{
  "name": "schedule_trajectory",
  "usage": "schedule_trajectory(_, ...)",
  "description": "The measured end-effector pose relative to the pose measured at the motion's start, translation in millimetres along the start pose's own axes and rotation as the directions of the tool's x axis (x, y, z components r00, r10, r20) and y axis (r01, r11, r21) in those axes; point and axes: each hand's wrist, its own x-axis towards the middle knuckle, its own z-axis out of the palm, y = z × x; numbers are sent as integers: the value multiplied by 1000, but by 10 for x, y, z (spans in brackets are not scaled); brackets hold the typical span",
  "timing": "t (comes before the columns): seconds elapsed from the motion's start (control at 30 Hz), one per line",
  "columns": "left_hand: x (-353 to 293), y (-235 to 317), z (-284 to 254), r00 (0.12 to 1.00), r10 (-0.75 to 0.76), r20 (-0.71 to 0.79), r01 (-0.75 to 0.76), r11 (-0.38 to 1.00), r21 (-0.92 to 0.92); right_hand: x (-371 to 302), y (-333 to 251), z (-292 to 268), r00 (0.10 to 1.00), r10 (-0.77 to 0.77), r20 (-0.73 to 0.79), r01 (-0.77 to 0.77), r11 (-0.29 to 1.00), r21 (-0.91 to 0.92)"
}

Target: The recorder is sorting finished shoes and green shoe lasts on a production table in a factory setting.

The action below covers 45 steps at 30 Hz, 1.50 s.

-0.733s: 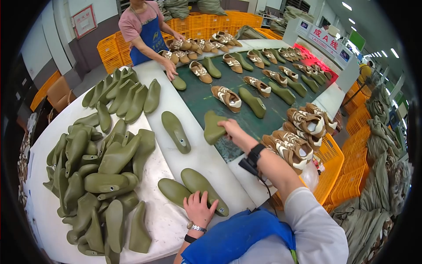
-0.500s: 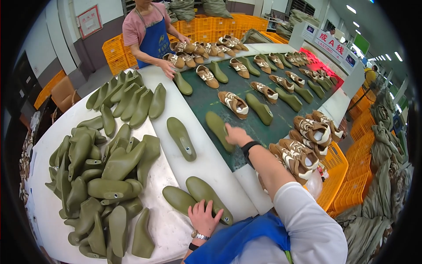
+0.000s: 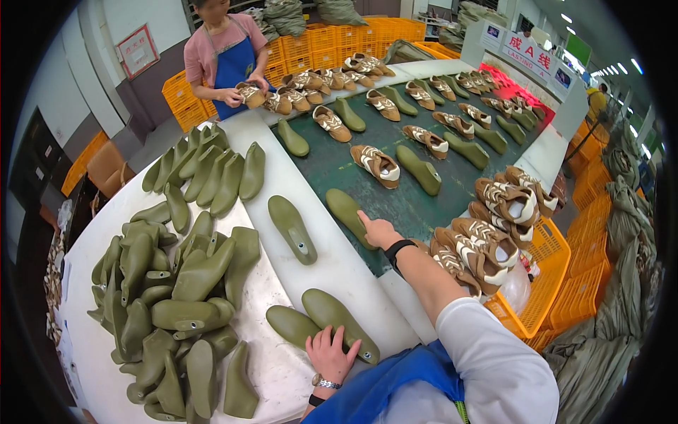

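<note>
My right hand [image 3: 379, 232] reaches over the green belt, gripping the near end of an olive-green shoe last [image 3: 345, 210], its index finger stretched along the edge. Close to my body, my left hand [image 3: 332, 355] curls over the heel end of another shoe last [image 3: 291, 324] on the white table. Beside that one, touching my left thumb, lies a second last [image 3: 332, 311]. A single last [image 3: 291, 226] rests sole up on the white border between belt and pile. How my fingertips sit beneath either hand is hidden.
A large heap of lasts [image 3: 201, 272] covers the left table. Brown-and-white sneakers [image 3: 374, 166] and lasts line the belt [image 3: 318, 169]. More sneakers [image 3: 487, 240] are stacked by an orange crate [image 3: 547, 275] at right. A co-worker in a blue apron [image 3: 232, 67] stands across the table.
The last under my right hand has shifted slightly toward me and to the left. My left hand stays put. The co-worker's hand has left the belt; both hands now hold a sneaker.
</note>
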Motion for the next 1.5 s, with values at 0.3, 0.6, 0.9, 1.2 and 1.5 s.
schedule_trajectory(0.3,-67,12,39,1000,25,1,-25,999,28,-314,-60,-17,993,83,81,-104,948,300)
schedule_trajectory(0.6,-71,-47,89,995,95,-11,-94,994,62,-1824,79,-866,801,-170,-575,180,983,-40)
schedule_trajectory(0.9,-76,-67,99,994,106,25,-108,990,93,-3135,1255,-471,997,-63,-40,63,998,8)
schedule_trajectory(1.2,-77,7,85,995,85,45,-88,994,70,-3121,1388,-270,924,121,-364,116,815,567)
schedule_trajectory(1.5,210,314,-73,987,-18,160,19,1000,-1,-3197,1800,-405,991,44,-127,115,-768,629)
